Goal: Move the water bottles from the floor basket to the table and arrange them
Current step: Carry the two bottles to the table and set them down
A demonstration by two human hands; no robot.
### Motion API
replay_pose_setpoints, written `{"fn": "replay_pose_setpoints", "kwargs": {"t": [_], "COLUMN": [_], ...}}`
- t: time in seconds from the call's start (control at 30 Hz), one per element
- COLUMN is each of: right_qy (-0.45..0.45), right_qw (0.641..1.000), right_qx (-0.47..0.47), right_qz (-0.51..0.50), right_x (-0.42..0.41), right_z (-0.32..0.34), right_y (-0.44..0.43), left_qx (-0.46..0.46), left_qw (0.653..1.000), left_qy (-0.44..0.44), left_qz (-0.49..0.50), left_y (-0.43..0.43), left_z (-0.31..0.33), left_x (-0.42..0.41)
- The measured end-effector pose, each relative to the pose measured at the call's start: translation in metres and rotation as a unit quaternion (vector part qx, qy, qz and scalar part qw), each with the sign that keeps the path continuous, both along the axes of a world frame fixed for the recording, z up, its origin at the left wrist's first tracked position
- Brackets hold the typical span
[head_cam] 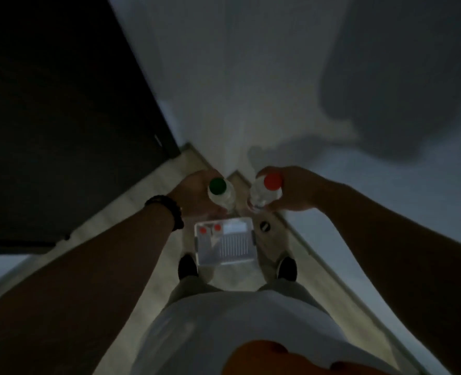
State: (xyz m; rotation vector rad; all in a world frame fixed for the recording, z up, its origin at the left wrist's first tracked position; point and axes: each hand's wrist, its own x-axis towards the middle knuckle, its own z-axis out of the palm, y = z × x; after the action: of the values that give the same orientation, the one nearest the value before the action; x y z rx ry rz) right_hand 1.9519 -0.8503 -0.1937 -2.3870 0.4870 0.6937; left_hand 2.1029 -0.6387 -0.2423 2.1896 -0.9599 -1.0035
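The left hand (194, 197) grips a green-capped bottle (221, 196) and the right hand (297, 190) a red-capped bottle (266, 193), upright, side by side. Below them, between the shoes (187, 266), the floor basket (225, 262) holds two more red-capped bottles (203, 230).

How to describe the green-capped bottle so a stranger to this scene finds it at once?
Find the white basket on the floor between the person's shoes. Above it in the picture each hand holds a clear bottle; take the left hand's, near the dark bracelet. Its cap alone is green; the right hand's bottle and the basket's two bottles have red caps.
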Motion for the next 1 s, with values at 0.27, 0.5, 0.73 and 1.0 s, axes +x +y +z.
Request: {"fn": "replay_pose_setpoints", "kwargs": {"t": [0.27, 0.5, 0.73, 1.0], "right_qy": [-0.115, -0.276, -0.436, -0.309], "right_qw": [0.992, 0.925, 0.753, 0.712], "right_qx": [-0.001, 0.167, 0.332, 0.408], "right_qz": [-0.058, -0.202, -0.364, -0.481], "right_x": [-0.012, -0.018, -0.005, 0.003], "right_z": [0.116, 0.166, 0.187, 0.171], "right_y": [-0.024, -0.048, -0.027, -0.002], "left_qx": [-0.064, -0.198, -0.297, -0.291], "left_qw": [0.997, 0.969, 0.914, 0.87], "left_qy": [0.023, 0.146, 0.243, 0.326], "left_qz": [-0.038, 0.029, 0.133, 0.228], "left_y": [-0.03, -0.053, -0.075, -0.071], "left_z": [0.112, 0.187, 0.214, 0.204], "left_x": [0.03, 0.037, 0.025, 0.007]}}
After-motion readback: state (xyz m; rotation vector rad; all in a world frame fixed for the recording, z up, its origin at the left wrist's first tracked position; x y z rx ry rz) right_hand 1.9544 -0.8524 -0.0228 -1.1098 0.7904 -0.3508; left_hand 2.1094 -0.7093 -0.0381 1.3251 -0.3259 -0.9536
